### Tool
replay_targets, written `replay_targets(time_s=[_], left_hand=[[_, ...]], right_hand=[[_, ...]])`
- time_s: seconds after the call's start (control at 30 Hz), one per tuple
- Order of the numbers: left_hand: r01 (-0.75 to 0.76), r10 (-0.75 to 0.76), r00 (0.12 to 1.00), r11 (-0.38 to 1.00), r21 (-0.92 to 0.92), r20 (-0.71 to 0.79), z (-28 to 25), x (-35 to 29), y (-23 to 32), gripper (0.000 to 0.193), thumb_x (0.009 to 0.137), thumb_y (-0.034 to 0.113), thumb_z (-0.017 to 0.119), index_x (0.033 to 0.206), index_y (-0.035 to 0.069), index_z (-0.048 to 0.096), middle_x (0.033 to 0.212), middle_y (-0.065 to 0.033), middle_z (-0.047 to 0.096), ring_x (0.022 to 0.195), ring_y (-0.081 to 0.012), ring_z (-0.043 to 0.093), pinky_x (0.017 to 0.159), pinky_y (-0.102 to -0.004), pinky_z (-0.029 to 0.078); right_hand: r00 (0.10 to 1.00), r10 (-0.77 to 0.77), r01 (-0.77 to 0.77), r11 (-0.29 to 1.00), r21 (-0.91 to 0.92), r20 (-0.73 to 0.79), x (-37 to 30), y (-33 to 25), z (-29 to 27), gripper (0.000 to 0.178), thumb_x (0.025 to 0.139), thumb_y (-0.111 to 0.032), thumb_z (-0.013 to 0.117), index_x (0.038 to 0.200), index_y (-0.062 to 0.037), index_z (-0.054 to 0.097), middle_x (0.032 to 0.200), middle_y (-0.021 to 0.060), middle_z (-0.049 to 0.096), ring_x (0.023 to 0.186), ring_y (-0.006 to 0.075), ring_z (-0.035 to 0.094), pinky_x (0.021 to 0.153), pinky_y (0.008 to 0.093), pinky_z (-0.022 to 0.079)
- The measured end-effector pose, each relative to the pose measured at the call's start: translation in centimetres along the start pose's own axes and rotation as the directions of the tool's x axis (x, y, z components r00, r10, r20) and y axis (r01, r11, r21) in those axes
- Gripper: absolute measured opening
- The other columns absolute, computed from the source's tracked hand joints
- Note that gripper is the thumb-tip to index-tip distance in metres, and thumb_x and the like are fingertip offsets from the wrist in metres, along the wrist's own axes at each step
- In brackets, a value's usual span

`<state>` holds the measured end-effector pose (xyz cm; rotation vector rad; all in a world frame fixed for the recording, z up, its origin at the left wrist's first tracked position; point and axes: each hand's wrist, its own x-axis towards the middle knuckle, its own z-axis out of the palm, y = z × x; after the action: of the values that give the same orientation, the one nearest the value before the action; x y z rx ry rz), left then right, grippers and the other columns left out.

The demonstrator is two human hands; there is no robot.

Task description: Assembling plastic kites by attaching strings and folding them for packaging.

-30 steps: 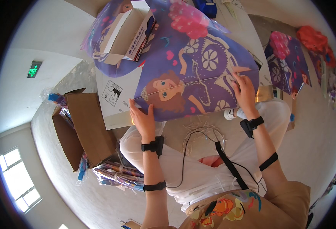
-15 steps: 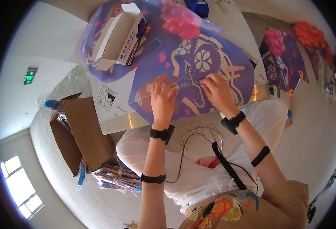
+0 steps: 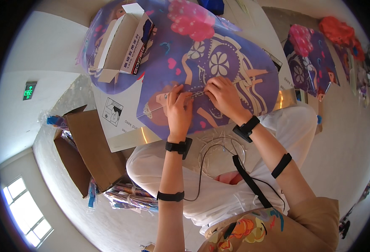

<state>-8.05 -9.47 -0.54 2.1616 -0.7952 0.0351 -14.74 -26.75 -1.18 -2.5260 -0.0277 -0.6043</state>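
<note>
A purple sheet point(image 3: 252, 96) printed with a cartoon figure in a gown lies across the low table before me. A thin pale rod point(image 3: 152, 112) runs over it from the left corner toward my hands. My left hand point(image 3: 178, 113) rests on the sheet, fingers pinched together around the rod. Close by on the right, my right hand point(image 3: 225, 95) is bent with its fingertips closed on the rod too. Only a short stretch of it shows between the two hands. My fingers hide exactly what is pinched there.
An open white carton point(image 3: 124, 44) stands on the sheet at the far left. A blue tape dispenser point(image 3: 212, 6) is at the far edge. Left of the table sits a brown cardboard box point(image 3: 94, 147) beside plastic-wrapped bundles point(image 3: 130, 196). Another printed sheet point(image 3: 309, 63) lies right.
My right hand has shifted left, closer to my left hand, which stays almost in place. The whole view has turned slightly, moving the sheet and carton a little left.
</note>
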Motion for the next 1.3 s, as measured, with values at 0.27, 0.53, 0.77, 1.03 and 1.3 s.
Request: replay_targets(time_s=[0.27, 0.53, 0.77, 1.03, 1.3], left_hand=[[-0.006, 0.006, 1.0, 0.999, 0.038, 0.001, -0.1, 0.3, -0.4, 0.015, 0.077, 0.0, 0.068, 0.092, 0.003, 0.066, 0.116, -0.0126, 0.06, 0.114, -0.0346, 0.054, 0.094, -0.042, 0.044], [-0.061, 0.06, 0.998, 0.989, 0.134, 0.014, -0.4, 0.9, 0.0, 0.014, 0.076, 0.002, 0.069, 0.09, 0.005, 0.067, 0.112, -0.0104, 0.062, 0.109, -0.0323, 0.057, 0.089, -0.0413, 0.047], [-0.125, 0.119, 0.992, 0.976, 0.176, 0.047, -0.6, 1.1, -0.4, 0.011, 0.076, 0.002, 0.067, 0.087, 0.004, 0.064, 0.11, -0.0111, 0.061, 0.108, -0.0322, 0.056, 0.087, -0.0414, 0.047], [-0.109, 0.103, 0.994, 0.981, 0.159, 0.043, -0.5, 1.1, -0.4, 0.011, 0.076, 0.001, 0.066, 0.087, 0.003, 0.064, 0.11, -0.0115, 0.062, 0.108, -0.0327, 0.057, 0.088, -0.0425, 0.047], [-0.109, 0.098, 0.991, 0.987, 0.115, 0.094, -1.4, 0.7, -0.2, 0.019, 0.075, 0.0, 0.065, 0.094, 0.003, 0.063, 0.111, -0.0115, 0.062, 0.109, -0.0332, 0.056, 0.09, -0.0421, 0.047]], right_hand=[[1.0, 0.014, -0.014, 0.999, -0.032, 0.002, 0.2, -0.2, 0.2, 0.008, 0.079, -0.006, 0.067, 0.082, -0.0045, 0.06, 0.088, 0.0042, 0.055, 0.089, 0.0229, 0.055, 0.078, 0.0357, 0.043], [1.0, -0.01, 0.008, 0.998, -0.066, -0.02, 0.3, -0.3, 0.3, 0.005, 0.081, -0.008, 0.066, 0.083, -0.0051, 0.061, 0.088, 0.0035, 0.057, 0.089, 0.0222, 0.056, 0.079, 0.036, 0.042], [1.0, -0.016, 0.014, 0.994, -0.104, -0.019, 0.2, -0.3, 0.3, 0.005, 0.082, -0.009, 0.065, 0.084, -0.0055, 0.062, 0.089, 0.003, 0.057, 0.089, 0.0216, 0.056, 0.079, 0.0358, 0.042], [1.0, -0.022, 0.022, 0.993, -0.114, -0.004, 0.1, -0.1, 0.3, 0.005, 0.084, -0.01, 0.064, 0.086, -0.0056, 0.063, 0.089, 0.0028, 0.057, 0.09, 0.0212, 0.055, 0.08, 0.0357, 0.042], [1.0, -0.018, 0.018, 0.994, -0.108, 0.003, 0.1, -0.1, 0.3, 0.005, 0.083, -0.01, 0.064, 0.086, -0.0054, 0.063, 0.089, 0.0029, 0.057, 0.09, 0.0213, 0.055, 0.081, 0.0364, 0.042]])
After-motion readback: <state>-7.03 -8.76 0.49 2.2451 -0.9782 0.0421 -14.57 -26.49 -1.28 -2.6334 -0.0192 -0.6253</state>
